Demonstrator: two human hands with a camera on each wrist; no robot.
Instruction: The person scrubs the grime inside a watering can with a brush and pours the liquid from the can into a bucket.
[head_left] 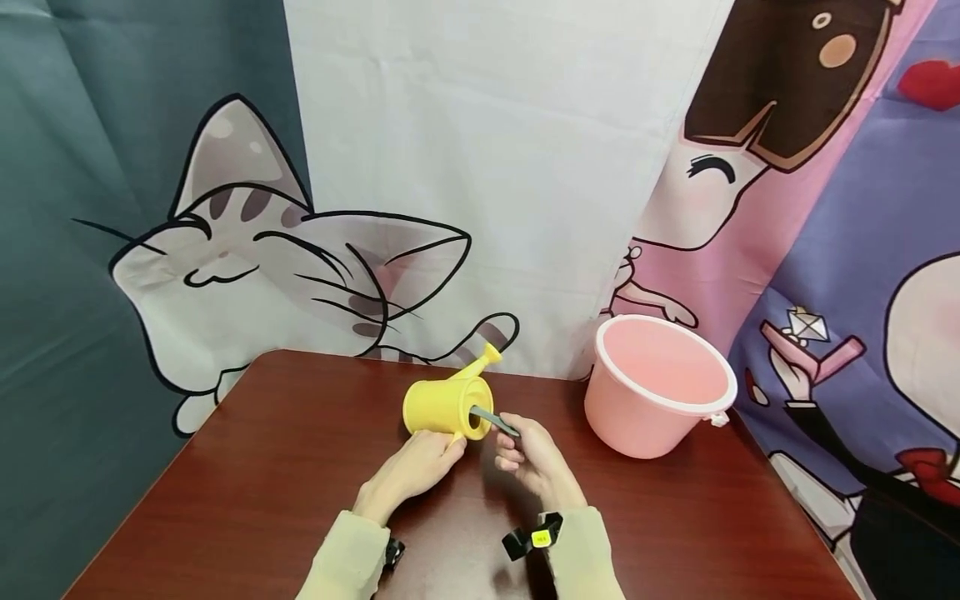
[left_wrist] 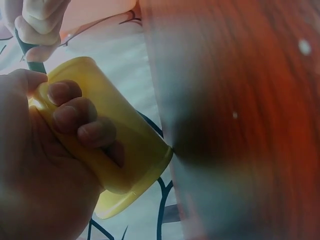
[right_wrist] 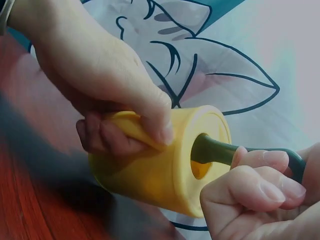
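Observation:
A yellow watering can [head_left: 435, 406] is tipped on its side over the table, its spout pointing away and its round opening facing right. My left hand [head_left: 416, 467] grips the can's handle, fingers curled through it, as the left wrist view shows. My right hand [head_left: 532, 458] holds a slim dark green tool [right_wrist: 220, 151] by its outer end. The tool's other end passes through the hole in the can's top and is hidden inside, so I cannot tell what kind of tool it is.
A pink bucket [head_left: 637, 425] with a white rim stands at the table's back right. The reddish-brown wooden table [head_left: 285, 483] ends at a cloth backdrop [head_left: 487, 150] printed with cartoon figures.

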